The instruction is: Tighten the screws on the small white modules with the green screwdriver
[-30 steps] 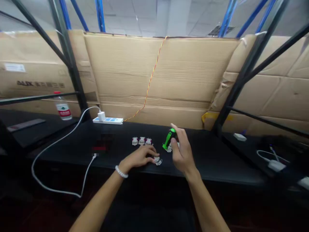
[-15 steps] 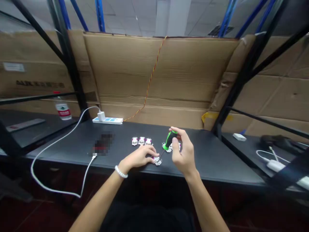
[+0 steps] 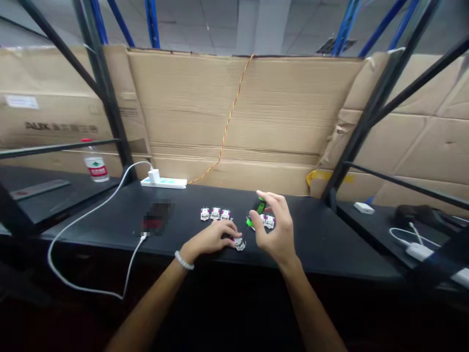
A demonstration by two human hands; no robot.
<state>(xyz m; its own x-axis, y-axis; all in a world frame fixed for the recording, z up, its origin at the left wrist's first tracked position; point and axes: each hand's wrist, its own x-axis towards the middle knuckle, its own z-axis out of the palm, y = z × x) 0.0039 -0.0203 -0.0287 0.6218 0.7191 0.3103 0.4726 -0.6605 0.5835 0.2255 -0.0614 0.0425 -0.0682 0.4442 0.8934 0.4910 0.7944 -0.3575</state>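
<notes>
Head view: left hand (image 3: pixel 212 236) holds white part (image 3: pixel 239 245), right hand (image 3: pixel 275 230) screwdriver (image 3: pixel 261 208).

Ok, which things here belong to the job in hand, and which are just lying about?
In the job:
screwdriver, in right hand
small white part, at left hand
three similar parts, likely

Lying about:
bottle
power strip
white cable

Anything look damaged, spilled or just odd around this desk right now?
Two things. The dark object at the end of the white cable is pixelated, so I can't identify it. The cardboard behind the desk looks torn at its right edge, by the black post. No spill shows; the screwdriver in the right hand looks normal.
</notes>
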